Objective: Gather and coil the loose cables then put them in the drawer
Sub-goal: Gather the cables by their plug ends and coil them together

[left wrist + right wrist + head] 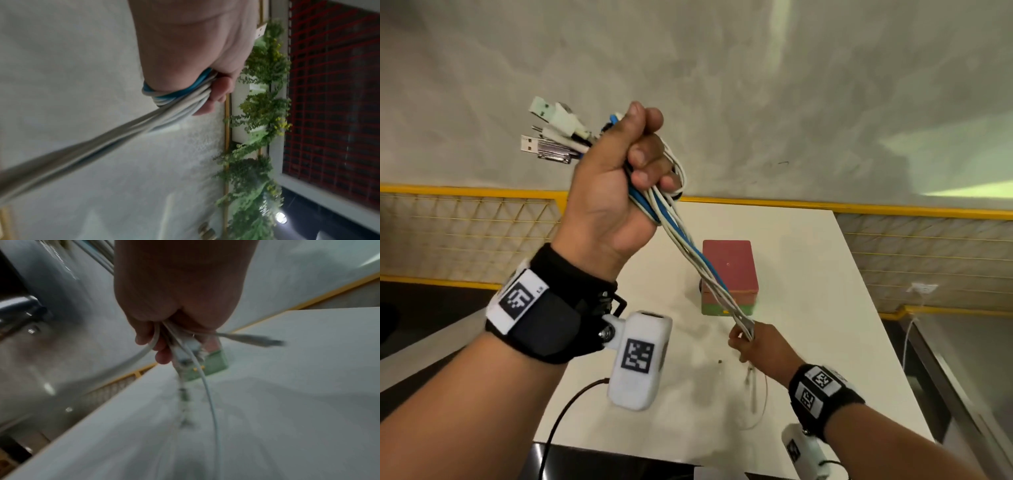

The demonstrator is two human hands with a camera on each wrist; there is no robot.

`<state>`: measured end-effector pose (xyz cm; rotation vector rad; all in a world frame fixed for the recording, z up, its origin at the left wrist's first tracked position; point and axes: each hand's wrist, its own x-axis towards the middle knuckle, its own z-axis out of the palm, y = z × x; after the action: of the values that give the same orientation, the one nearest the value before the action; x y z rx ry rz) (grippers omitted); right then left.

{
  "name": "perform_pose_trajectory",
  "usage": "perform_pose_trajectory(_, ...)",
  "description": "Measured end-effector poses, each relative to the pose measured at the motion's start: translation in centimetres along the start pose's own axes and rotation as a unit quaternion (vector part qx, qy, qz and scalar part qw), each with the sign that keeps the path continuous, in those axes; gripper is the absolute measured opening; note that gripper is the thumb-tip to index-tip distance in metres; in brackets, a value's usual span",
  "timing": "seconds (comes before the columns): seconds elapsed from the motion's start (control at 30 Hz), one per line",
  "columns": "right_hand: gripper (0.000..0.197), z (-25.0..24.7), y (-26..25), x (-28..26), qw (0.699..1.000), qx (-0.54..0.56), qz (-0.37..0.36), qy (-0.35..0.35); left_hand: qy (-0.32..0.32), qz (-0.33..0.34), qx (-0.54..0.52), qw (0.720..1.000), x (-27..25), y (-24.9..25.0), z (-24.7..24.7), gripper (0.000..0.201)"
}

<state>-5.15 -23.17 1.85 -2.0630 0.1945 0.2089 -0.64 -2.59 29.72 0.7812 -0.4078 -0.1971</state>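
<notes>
A bundle of white and blue cables [690, 251] runs taut between my two hands above the white table [825, 342]. My left hand [619, 185] is raised high and grips one end in a fist, with loops wound over its fingers [180, 95] and USB plugs [551, 132] sticking out to the left. Lower down, my right hand [756, 346] grips the other end, and loose cable tails and connectors [185, 363] dangle below it, blurred. A small red box with a green drawer [729, 274] stands on the table behind the cables.
A yellow-railed mesh fence [465, 222] borders the table's far side. A black cord [565, 411] hangs from my left wrist camera. A white wire [909, 329] hangs at the right beside a metal surface [962, 377]. Green plants [261, 113] show in the left wrist view.
</notes>
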Motion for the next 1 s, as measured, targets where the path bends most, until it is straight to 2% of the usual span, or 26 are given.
perform_pose_trajectory(0.1, 0.012, -0.3, 2.4, 0.7, 0.993, -0.111, -0.013, 0.019, -0.018, -0.012, -0.004, 1.000, -0.5, 0.0, 0.8, 0.035)
perform_pose_trajectory(0.17, 0.008, -0.6, 2.7, 1.3, 0.982, -0.186, -0.020, 0.025, -0.029, -0.030, -0.003, 0.999, -1.2, -0.3, 1.4, 0.035)
perform_pose_trajectory(0.2, 0.012, -0.8, 2.7, 1.6, 0.976, -0.214, -0.013, 0.026, -0.037, -0.043, -0.007, 0.998, -1.5, -0.8, 1.6, 0.034)
perform_pose_trajectory(0.27, 0.032, -1.5, 2.5, 2.3, 0.962, -0.273, 0.016, 0.017, -0.053, -0.063, -0.008, 0.997, -1.9, -1.7, 2.0, 0.034)
perform_pose_trajectory(0.3, 0.045, -2.1, 2.3, 2.5, 0.959, -0.283, 0.030, -0.004, -0.059, -0.069, 0.002, 0.996, -2.0, -2.3, 2.1, 0.034)
perform_pose_trajectory(0.37, 0.074, -3.4, 0.9, 2.2, 0.969, -0.222, 0.018, -0.103, -0.063, -0.068, 0.042, 0.995, -1.7, -3.4, 1.9, 0.033)
perform_pose_trajectory(0.43, 0.092, -4.5, -1.9, 1.3, 0.968, -0.133, -0.044, -0.208, -0.045, -0.055, 0.095, 0.993, -1.0, -4.5, 1.2, 0.029)
perform_pose_trajectory(0.5, 0.105, -5.6, -4.4, 0.6, 0.954, -0.112, -0.097, -0.260, -0.012, -0.042, 0.145, 0.988, -0.3, -5.4, 0.1, 0.024)
perform_pose_trajectory(0.57, 0.116, -7.3, -6.6, -0.3, 0.939, -0.155, -0.097, -0.292, 0.015, -0.034, 0.176, 0.984, 0.3, -6.0, -0.9, 0.023)
perform_pose_trajectory(0.63, 0.121, -9.5, -8.5, -1.5, 0.921, -0.266, -0.040, -0.283, 0.026, -0.034, 0.183, 0.982, 0.7, -6.4, -1.9, 0.024)
perform_pose_trajectory(0.7, 0.122, -11.0, -10.3, -2.7, 0.899, -0.359, 0.003, -0.251, 0.033, -0.036, 0.179, 0.983, 0.9, -6.6, -2.6, 0.022)
perform_pose_trajectory(0.73, 0.124, -11.0, -11.4, -3.1, 0.913, -0.333, -0.018, -0.234, 0.034, -0.034, 0.177, 0.983, 0.9, -6.8, -2.7, 0.021)
perform_pose_trajectory(0.8, 0.124, -9.7, -13.6, -3.5, 0.964, -0.114, -0.109, -0.215, 0.035, -0.033, 0.173, 0.984, 0.8, -7.2, -2.6, 0.021)
perform_pose_trajectory(0.83, 0.117, -8.5, -14.5, -3.4, 0.968, 0.002, -0.156, -0.199, 0.037, -0.036, 0.168, 0.984, 0.7, -7.3, -2.3, 0.022)
perform_pose_trajectory(0.87, 0.106, -7.2, -14.9, -3.2, 0.963, 0.084, -0.188, -0.173, 0.041, -0.040, 0.161, 0.985, 0.7, -7.4, -2.0, 0.023)
perform_pose_trajectory(0.93, 0.075, -4.8, -15.6, -3.0, 0.958, 0.177, -0.188, -0.121, 0.051, -0.053, 0.133, 0.988, 0.6, -7.3, -1.3, 0.025)
perform_pose_trajectory(1.0, 0.043, -3.2, -15.2, -2.7, 0.962, 0.180, -0.174, -0.109, 0.048, -0.063, 0.084, 0.993, 0.6, -6.7, -0.8, 0.026)
